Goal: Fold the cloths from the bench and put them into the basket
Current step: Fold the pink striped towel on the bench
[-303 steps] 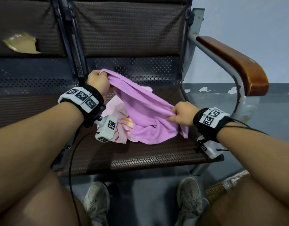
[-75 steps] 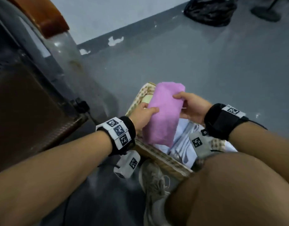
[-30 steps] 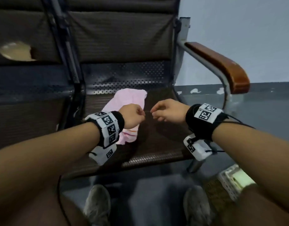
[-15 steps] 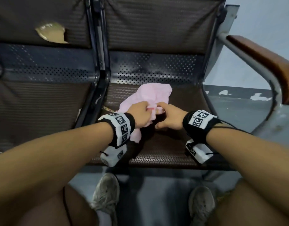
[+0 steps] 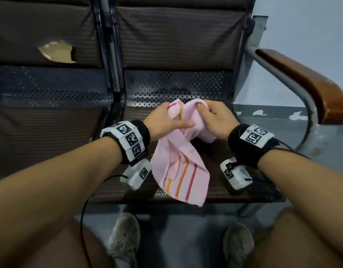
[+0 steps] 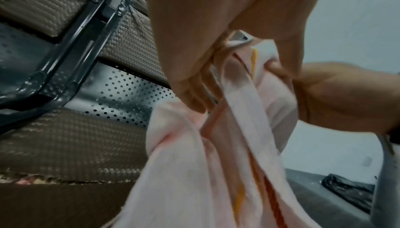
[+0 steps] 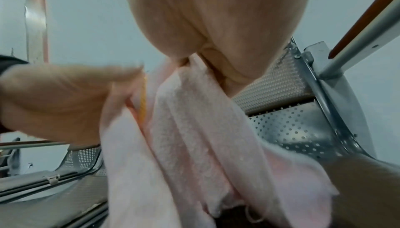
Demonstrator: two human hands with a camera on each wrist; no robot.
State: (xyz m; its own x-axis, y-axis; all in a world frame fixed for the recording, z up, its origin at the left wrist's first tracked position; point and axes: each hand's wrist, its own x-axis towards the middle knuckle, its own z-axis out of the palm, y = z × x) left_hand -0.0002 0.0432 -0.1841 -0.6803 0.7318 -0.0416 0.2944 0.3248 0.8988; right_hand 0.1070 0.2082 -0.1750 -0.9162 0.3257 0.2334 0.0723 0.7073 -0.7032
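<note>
A pale pink cloth [image 5: 183, 167] with yellow, orange and red stripes hangs bunched above the bench seat [image 5: 215, 196]. My left hand [image 5: 166, 120] grips its upper left edge by the stripes. Close beside it, my right hand [image 5: 211, 117] grips the upper right bunch. The cloth's lower corner drapes toward the seat's front edge. From the left wrist, the cloth [image 6: 194, 171] falls from my left hand's fingers [image 6: 194, 98]. In the right wrist view the cloth [image 7: 194, 146] hangs from my right hand. The basket is out of view.
The bench has a perforated metal back [image 5: 176, 88] and a wooden armrest [image 5: 302, 84] on the right. The neighbouring seat's backrest shows a torn patch [image 5: 56, 52]. My shoes [image 5: 124, 240] stand on the grey floor below the seat edge.
Both hands have lifted the pink striped cloth off the seat; half a second ago they were just taking hold of it as it lay crumpled. Earlier, the purple cloth went into the basket.
</note>
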